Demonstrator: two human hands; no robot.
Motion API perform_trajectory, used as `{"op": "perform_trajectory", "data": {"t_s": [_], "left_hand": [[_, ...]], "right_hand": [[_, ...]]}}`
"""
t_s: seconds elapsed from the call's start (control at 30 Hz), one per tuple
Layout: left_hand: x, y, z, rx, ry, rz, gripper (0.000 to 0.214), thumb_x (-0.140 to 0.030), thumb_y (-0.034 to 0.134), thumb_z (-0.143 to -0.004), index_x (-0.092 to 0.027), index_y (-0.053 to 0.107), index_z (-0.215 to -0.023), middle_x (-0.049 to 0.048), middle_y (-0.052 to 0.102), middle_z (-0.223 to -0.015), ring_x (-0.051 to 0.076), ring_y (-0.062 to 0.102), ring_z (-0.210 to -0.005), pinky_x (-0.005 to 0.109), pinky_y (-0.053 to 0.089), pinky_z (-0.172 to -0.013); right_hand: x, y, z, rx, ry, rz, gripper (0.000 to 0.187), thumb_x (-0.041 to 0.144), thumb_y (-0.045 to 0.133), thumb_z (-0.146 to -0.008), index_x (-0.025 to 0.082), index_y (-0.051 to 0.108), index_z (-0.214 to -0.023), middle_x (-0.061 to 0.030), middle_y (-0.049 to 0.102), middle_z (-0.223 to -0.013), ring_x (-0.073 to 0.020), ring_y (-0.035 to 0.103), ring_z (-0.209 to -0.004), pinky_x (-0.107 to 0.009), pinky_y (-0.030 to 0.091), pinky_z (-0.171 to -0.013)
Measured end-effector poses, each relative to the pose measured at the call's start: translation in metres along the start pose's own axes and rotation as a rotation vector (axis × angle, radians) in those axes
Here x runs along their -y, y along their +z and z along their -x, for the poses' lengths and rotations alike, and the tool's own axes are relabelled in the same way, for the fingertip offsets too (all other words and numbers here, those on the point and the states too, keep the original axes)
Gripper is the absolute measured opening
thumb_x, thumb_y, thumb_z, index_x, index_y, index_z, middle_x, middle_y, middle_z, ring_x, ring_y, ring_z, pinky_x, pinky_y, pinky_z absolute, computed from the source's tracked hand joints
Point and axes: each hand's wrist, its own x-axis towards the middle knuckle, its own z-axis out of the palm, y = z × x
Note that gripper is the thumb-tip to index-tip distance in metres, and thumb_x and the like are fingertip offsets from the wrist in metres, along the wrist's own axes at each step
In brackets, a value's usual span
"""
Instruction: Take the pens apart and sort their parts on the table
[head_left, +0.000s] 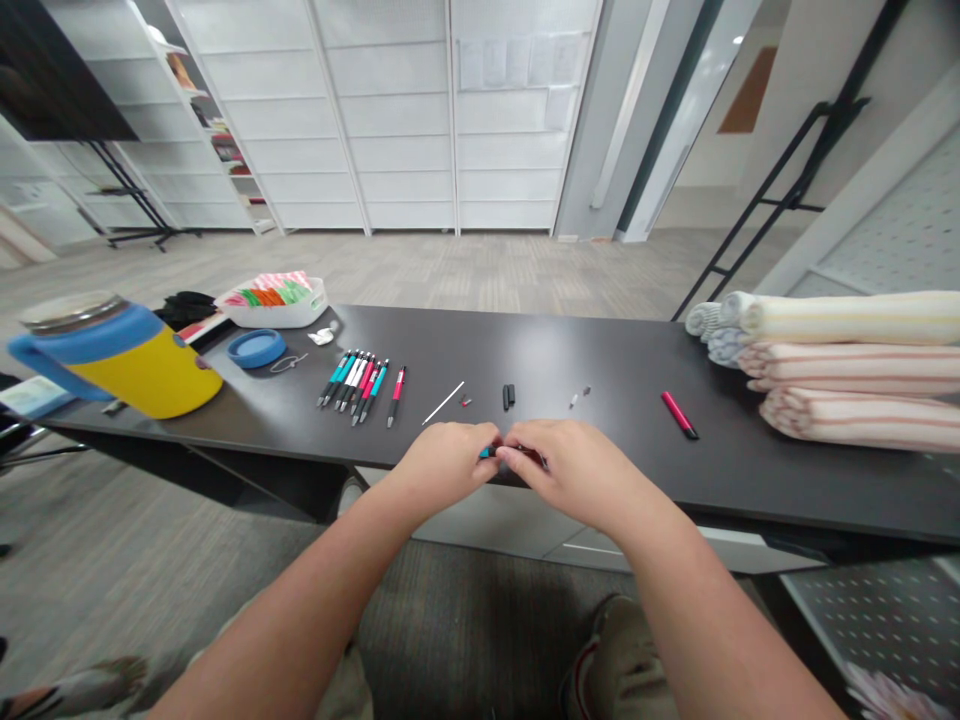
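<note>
My left hand [448, 460] and my right hand [571, 468] meet at the front edge of the dark table [750, 470]. Both are pinched on a small pen part [489, 452] that shows teal between the fingertips, with a dark red bit under my right fingers. Just beyond the hands lie a white refill tube [443, 402], a tiny red piece [466, 402], two black pen grips [508, 396] and small grey bits [579, 396]. A row of assembled pens [358, 382] lies to the left. A red pen barrel [679, 414] lies to the right.
A yellow jug with blue lid and handle [120, 358] lies at the table's left end. Behind it are a blue ring lid [256, 348] and a white tray of coloured packets [276, 296]. Rolled striped towels [840, 360] are stacked at the right end. My knees show below.
</note>
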Motion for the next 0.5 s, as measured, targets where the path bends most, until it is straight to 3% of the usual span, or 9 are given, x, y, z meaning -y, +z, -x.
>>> {"op": "perform_trajectory", "data": {"t_s": [0.2,0.3,0.4,0.47,0.5], "left_hand": [[0.006,0.002,0.005,-0.05,0.102,-0.036,0.021,-0.035,0.052,-0.105,-0.02,0.067,-0.103,0.0059,0.075,-0.092,0.022,0.073,-0.089,0.03,0.051,-0.078],[0.013,-0.012,0.006,-0.23,0.098,0.024,0.028,-0.044,0.055,-0.104,-0.023,0.066,-0.119,0.0089,0.074,-0.111,0.024,0.069,-0.107,0.035,0.051,-0.096],[0.022,-0.029,0.005,-0.546,-0.069,0.118,0.05,-0.047,0.069,-0.095,-0.022,0.059,-0.137,0.0142,0.064,-0.138,0.029,0.057,-0.132,0.044,0.044,-0.111],[0.026,-0.033,0.004,-0.679,-0.279,0.277,0.051,-0.05,0.069,-0.094,-0.02,0.059,-0.134,0.0144,0.066,-0.132,0.028,0.061,-0.121,0.042,0.049,-0.103],[0.026,-0.032,0.002,-0.674,-0.365,0.414,0.048,-0.052,0.067,-0.095,-0.018,0.063,-0.128,0.0134,0.07,-0.122,0.025,0.065,-0.109,0.039,0.053,-0.094]], "right_hand": [[-0.002,0.003,-0.001,-0.008,0.035,-0.063,0.035,0.036,0.048,-0.108,0.021,0.067,-0.083,-0.0014,0.07,-0.077,-0.0148,0.059,-0.068,-0.028,0.032,-0.064],[-0.001,0.006,-0.002,-0.131,0.095,-0.056,0.031,0.038,0.05,-0.107,0.021,0.065,-0.085,-0.0008,0.07,-0.077,-0.015,0.059,-0.067,-0.027,0.032,-0.062],[0.003,0.011,0.0,-0.346,0.156,0.034,0.03,0.042,0.051,-0.106,0.021,0.065,-0.089,-0.0016,0.069,-0.077,-0.0156,0.059,-0.067,-0.028,0.033,-0.063],[0.006,0.016,0.002,-0.481,0.168,0.135,0.031,0.043,0.05,-0.107,0.021,0.066,-0.092,-0.0034,0.07,-0.079,-0.0163,0.061,-0.067,-0.03,0.034,-0.064],[0.008,0.019,0.003,-0.525,0.159,0.187,0.032,0.043,0.049,-0.107,0.021,0.066,-0.092,-0.0043,0.07,-0.079,-0.0166,0.061,-0.068,-0.03,0.034,-0.064]]}}
